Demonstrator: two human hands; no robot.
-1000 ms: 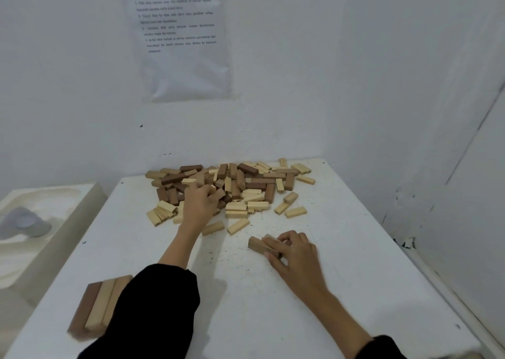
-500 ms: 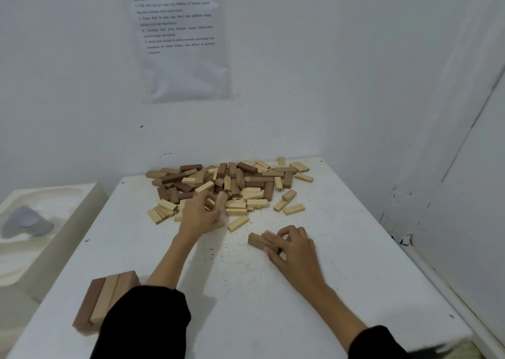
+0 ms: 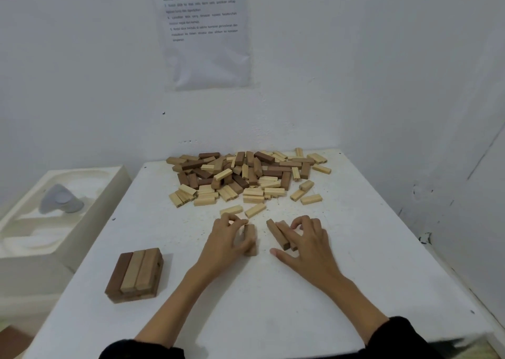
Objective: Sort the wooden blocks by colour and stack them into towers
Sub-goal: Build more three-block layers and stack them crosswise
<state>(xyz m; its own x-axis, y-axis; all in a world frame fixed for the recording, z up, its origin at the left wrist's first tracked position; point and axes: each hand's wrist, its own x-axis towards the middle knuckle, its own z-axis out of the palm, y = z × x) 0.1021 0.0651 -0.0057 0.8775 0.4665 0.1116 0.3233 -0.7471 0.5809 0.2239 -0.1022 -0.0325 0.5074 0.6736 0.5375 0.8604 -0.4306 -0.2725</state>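
Head view looks down on a white bench set into the corner of a white room. At its twelve o'clock edge lies a loose pile of wooden blocks, with pale, mid-brown and dark brown pieces mixed together and lying at all angles. Two pale blocks lie apart from the pile on its six o'clock side. Just past them, near the middle of the bench, are both hands.

The left hand has its fingers curled round a single brown block and grips it low against the bench top. At its three o'clock, a narrow gap away, the right hand holds a pair of brown blocks that lie flat, side by side and touching. Its bent fingers sit on top of them and its thumb is stretched out on the bench near their closer end.

At eight o'clock on the bench, well apart from the hands, stands a low stack with three blocks laid side by side across its top, one dark and two lighter brown. How many layers it has cannot be told.

Off the bench at nine o'clock sits a white moulded foam tray with a grey object in it. A printed sheet hangs on the wall at twelve o'clock, its text too small to read.
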